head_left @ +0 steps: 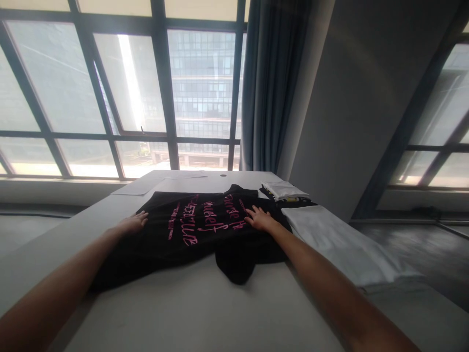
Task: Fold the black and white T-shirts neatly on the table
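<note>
A black T-shirt (190,239) with pink lettering lies spread on the white table (205,313), one sleeve hanging toward me. My left hand (134,222) rests flat on the shirt's left edge, fingers apart. My right hand (260,218) lies flat on the shirt's right part, next to the lettering, fingers spread. Neither hand holds anything.
A white garment (337,244) lies spread to the right of the shirt. Behind it sits a folded pile of white and black clothes (284,190). A sheet of paper (137,187) lies at the far left. Large windows and a blue curtain (269,88) stand behind the table.
</note>
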Available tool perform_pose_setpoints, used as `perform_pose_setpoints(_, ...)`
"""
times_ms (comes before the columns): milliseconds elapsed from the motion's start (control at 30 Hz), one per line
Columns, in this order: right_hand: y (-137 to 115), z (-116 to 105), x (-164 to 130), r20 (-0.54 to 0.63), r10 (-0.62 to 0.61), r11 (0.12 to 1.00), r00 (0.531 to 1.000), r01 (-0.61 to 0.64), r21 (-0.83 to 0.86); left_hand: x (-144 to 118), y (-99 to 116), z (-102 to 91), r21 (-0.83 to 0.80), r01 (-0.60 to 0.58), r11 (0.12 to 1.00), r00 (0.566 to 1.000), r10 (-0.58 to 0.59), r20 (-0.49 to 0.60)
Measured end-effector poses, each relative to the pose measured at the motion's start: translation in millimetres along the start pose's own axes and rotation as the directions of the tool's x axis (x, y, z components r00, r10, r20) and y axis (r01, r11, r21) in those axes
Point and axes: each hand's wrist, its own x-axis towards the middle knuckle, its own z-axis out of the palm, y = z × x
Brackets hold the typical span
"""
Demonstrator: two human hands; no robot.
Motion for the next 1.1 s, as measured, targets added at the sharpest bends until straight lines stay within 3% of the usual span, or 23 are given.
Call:
perform_pose_setpoints(167, -26, -17, -59, -0.130, -0.276, 0.959, 0.952, 0.263, -0.110, -49, 21, -6.7, -0.057, -0.135, 0.989, 0.990, 0.137, 0.031)
perform_pose_setpoints(367, -49, -40, -129, -0.251, -0.372, 0.928, 0.893, 0.363, -0.085, -132, 62, -37.8, -0.262, -0.285, 0.922, 0.953, 0.303, 0.030)
perform_pose_setpoints(500, -63, -39, -164, -0.090, -0.340, 0.940, 0.936, 0.341, -0.010, -177, 70, -56.3, -0.270, -0.287, 0.919, 0.939, 0.326, 0.110)
perform_pose_setpoints(567, -68, -32, -175, -0.016, -0.356, 0.934, 0.934, 0.356, -0.022, -189, 60, -57.8, -0.246, -0.265, 0.932, 0.931, 0.313, 0.185)
perform_pose_setpoints(633, -69, -21, -181, -0.018, -0.392, 0.919, 0.920, 0.391, -0.053, -196, 45, -54.7, -0.236, -0.263, 0.936, 0.926, 0.313, 0.212)
perform_pose_setpoints(800, -51, -5, -182, -0.155, -0.485, 0.874, 0.860, 0.472, -0.114, -198, 14, -46.8, -0.223, -0.287, 0.932, 0.951, 0.304, 0.049)
perform_pose_setpoints(933, -16, -18, -177, -0.267, -0.519, 0.828, 0.812, 0.555, 0.080, -199, 7, -54.3, -0.204, -0.342, 0.917, 0.940, 0.331, -0.085)
perform_pose_setpoints(1000, 5, -31, -176, -0.276, -0.493, 0.792, 0.825, 0.557, 0.249, -202, 7, -61.1, -0.208, -0.339, 0.918, 0.940, 0.320, -0.119)
perform_pose_setpoints(1100, 34, -49, -182, -0.164, -0.401, 0.770, 0.901, 0.428, 0.472, -211, 6, -71.8, -0.237, -0.252, 0.938, 0.968, 0.241, -0.076)
